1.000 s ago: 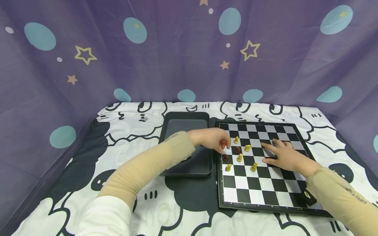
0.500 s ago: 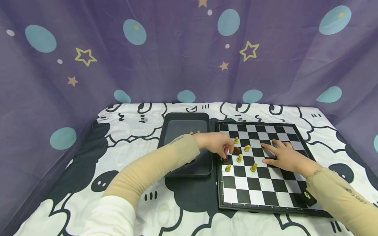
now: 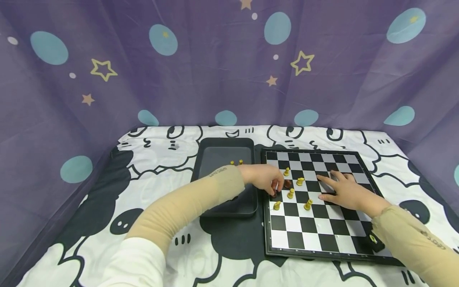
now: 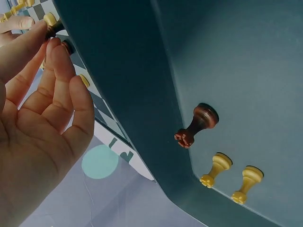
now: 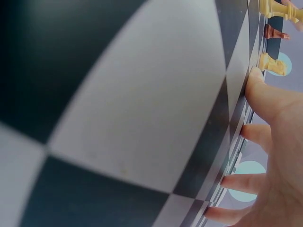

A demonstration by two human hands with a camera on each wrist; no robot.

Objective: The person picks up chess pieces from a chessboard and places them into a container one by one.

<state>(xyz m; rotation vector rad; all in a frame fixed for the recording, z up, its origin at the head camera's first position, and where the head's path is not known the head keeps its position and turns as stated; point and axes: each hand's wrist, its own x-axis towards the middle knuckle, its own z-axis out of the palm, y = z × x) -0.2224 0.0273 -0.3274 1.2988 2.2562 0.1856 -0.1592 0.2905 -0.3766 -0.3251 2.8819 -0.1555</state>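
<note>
My left hand (image 3: 265, 178) reaches over the left edge of the chessboard (image 3: 324, 220). Its thumb and finger pinch a dark brown chess piece (image 4: 55, 29), whose lower part shows past the fingertips in the left wrist view. Beside it another brown piece (image 3: 288, 183) stands on the board. Yellow pieces surround them: a knight (image 3: 300, 181), a rook (image 3: 291, 193), another knight (image 3: 277, 205), one more rook (image 3: 308, 204) and a piece (image 3: 286, 172) farther back. Flat on the board's right half, my right hand (image 3: 344, 191) rests with spread fingers, holding nothing.
A dark grey tray (image 3: 229, 153) stands left of the board, partly under my left forearm. One brown chess piece (image 4: 199, 124) and two yellow chess pieces (image 4: 218, 168) are inside it. A small black object (image 3: 374, 239) sits near my right sleeve. Patterned cloth (image 3: 172, 255) covers the table.
My left hand has shifted slightly right and down onto the brown piece at the board's edge. Two yellow pieces in the tray have come out from behind my forearm. My right hand stays put.
</note>
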